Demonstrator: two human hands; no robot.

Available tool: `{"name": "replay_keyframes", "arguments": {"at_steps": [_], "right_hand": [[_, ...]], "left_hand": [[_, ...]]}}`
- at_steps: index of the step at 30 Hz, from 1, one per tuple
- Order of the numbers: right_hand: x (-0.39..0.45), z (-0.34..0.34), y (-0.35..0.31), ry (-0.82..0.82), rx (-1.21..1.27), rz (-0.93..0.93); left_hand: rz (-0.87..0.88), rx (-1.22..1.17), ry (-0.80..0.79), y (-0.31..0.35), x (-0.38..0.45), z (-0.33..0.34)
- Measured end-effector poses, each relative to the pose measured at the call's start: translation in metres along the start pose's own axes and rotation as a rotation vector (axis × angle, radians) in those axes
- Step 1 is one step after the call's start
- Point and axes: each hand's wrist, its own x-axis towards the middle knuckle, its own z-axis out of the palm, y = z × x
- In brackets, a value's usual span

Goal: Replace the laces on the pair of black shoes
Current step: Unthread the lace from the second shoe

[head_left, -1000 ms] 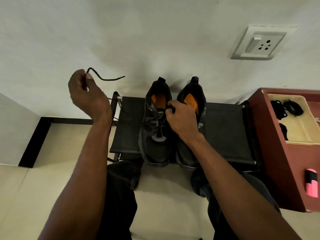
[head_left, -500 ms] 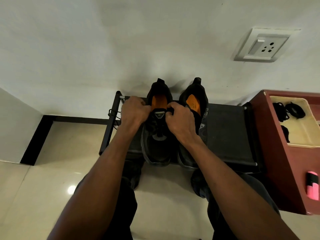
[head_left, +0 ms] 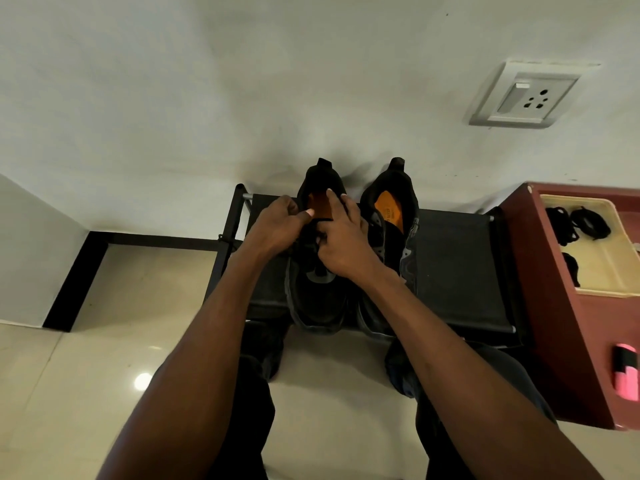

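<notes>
Two black shoes with orange insoles stand side by side on a low black rack (head_left: 457,265), toes toward me. My left hand (head_left: 277,226) and my right hand (head_left: 343,240) meet over the top eyelets of the left shoe (head_left: 318,299). Their fingers pinch at its black lace, which they mostly hide. The right shoe (head_left: 394,216) stands untouched beside my right hand. Several coiled black laces (head_left: 585,223) lie in a cream tray (head_left: 609,275) at the right.
The tray sits on a maroon cabinet (head_left: 561,341) right of the rack, with a pink and black object (head_left: 625,375) near its front. A wall with a socket plate (head_left: 526,95) rises behind the shoes. My knees are below the rack on the tiled floor.
My left hand, raised to the left with a lace end a second ago, has come down onto the left shoe. My right hand has stayed at the shoe's tongue.
</notes>
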Motion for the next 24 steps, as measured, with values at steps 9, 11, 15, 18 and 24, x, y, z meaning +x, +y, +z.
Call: {"name": "replay_keyframes", "arguments": {"at_steps": [9, 11, 15, 18, 24], "right_hand": [[-0.017, 0.016, -0.018, 0.458, 0.164, 0.218], [-0.016, 0.014, -0.018, 0.449, 0.139, 0.178], [-0.011, 0.007, -0.012, 0.162, -0.099, -0.024], [-0.012, 0.013, -0.007, 0.14, -0.13, -0.049], [-0.012, 0.003, -0.011, 0.608, 0.407, 0.212]], "left_hand": [[0.081, 0.082, 0.136, 0.005, -0.004, 0.004], [0.043, 0.05, 0.168, 0.006, -0.006, 0.006], [-0.005, 0.003, 0.179, 0.009, -0.008, 0.006], [-0.021, -0.017, 0.171, 0.008, -0.007, 0.005], [-0.025, 0.006, 0.216, 0.007, -0.01, 0.004]]}}
